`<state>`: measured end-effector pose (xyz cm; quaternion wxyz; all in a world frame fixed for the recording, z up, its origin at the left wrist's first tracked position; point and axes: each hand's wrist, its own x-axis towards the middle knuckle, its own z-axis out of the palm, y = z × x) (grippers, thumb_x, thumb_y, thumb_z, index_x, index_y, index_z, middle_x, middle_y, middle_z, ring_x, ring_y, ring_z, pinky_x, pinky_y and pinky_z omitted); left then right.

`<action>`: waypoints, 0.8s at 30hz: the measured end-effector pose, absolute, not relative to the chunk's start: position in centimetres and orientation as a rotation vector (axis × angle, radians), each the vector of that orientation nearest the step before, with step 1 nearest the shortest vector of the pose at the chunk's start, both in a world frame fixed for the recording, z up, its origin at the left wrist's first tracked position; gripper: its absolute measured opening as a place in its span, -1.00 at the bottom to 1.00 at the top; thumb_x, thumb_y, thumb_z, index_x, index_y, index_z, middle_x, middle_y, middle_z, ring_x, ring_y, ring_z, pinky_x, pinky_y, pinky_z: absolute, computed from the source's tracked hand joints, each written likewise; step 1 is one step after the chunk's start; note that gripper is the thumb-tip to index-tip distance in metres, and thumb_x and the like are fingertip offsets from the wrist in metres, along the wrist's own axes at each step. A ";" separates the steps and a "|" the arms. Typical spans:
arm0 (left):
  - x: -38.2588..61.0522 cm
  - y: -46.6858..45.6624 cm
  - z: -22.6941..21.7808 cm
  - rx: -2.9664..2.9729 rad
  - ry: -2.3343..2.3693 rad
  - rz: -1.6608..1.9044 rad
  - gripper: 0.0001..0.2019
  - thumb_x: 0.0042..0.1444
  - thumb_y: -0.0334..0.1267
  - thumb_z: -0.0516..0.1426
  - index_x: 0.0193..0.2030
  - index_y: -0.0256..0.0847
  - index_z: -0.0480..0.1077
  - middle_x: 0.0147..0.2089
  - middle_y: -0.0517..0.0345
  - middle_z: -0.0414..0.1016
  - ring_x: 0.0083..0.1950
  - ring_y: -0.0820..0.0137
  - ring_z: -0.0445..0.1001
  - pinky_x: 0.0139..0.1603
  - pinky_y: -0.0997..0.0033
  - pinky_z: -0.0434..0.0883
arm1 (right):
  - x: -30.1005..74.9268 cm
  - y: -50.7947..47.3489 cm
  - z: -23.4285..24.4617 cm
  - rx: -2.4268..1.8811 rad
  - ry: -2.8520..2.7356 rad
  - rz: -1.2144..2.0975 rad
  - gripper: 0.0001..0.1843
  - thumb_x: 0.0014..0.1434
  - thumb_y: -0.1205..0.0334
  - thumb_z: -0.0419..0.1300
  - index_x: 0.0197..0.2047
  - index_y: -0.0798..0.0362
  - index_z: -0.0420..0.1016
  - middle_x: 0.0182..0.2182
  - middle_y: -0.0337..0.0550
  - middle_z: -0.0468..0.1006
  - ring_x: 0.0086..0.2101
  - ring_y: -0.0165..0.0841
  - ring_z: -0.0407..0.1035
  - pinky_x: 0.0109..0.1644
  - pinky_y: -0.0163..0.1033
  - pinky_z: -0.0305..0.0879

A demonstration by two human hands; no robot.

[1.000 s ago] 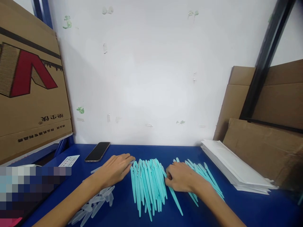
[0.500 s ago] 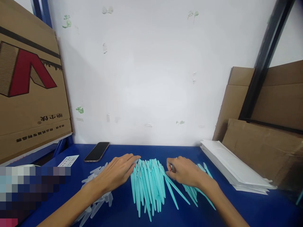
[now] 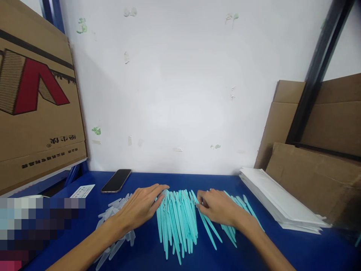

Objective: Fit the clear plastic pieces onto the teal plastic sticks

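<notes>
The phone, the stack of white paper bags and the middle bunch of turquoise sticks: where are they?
phone (image 3: 116, 180), head view, middle of its dark screen.
white paper bags (image 3: 278, 201), head view, top sheet.
turquoise sticks (image 3: 176, 220), head view, middle of the bunch.

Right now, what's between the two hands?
Head view: a fanned pile of turquoise sticks lies between left hand and right hand; both touch it.
</notes>
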<state>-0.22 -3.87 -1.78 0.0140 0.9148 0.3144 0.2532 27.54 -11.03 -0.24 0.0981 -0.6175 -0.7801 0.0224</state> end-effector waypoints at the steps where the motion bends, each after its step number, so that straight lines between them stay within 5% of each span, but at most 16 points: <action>1: -0.1 -3.9 -1.7 2.804 0.970 0.823 -0.62 0.41 -0.13 -0.12 0.26 -0.07 0.30 0.04 0.02 0.55 -0.08 0.23 0.56 -0.06 0.22 0.48 | 27.5 -11.1 0.2 -1.788 -2.264 0.072 -0.80 0.33 0.16 0.02 -0.31 0.00 0.35 -0.56 -0.28 0.47 -0.55 -0.37 0.29 -0.45 -0.29 -0.03; 9: 0.8 -4.1 -1.2 2.012 0.886 1.057 -0.71 0.27 0.00 0.09 -0.03 -0.14 0.30 -0.23 0.05 0.60 -0.20 0.23 0.59 -0.51 0.45 0.45 | 26.1 -11.1 1.0 -1.508 -2.007 -0.057 -0.67 0.42 -0.03 -0.10 -0.09 -0.06 0.41 -0.39 -0.24 0.55 -0.44 -0.33 0.40 -0.37 -0.30 0.12; 14: 1.0 -3.8 -1.3 1.780 0.743 1.049 -0.70 0.24 0.00 0.14 -0.14 -0.16 0.19 -0.21 -0.03 0.61 -0.10 0.14 0.60 -0.53 0.46 0.45 | 24.9 -11.3 0.1 -1.416 -2.117 -0.051 -0.64 0.42 -0.03 -0.06 -0.02 -0.09 0.49 -0.23 -0.19 0.61 -0.32 -0.32 0.48 -0.26 -0.29 0.23; 24: 1.3 -4.6 -1.0 1.722 0.709 0.963 -0.65 0.19 0.04 0.19 -0.19 -0.15 0.19 -0.29 0.00 0.61 -0.09 0.07 0.62 -0.66 0.56 0.38 | 24.2 -11.5 -0.2 -1.411 -2.159 -0.023 -0.67 0.43 0.03 -0.06 0.01 -0.09 0.48 -0.26 -0.22 0.62 -0.34 -0.33 0.48 -0.31 -0.30 0.18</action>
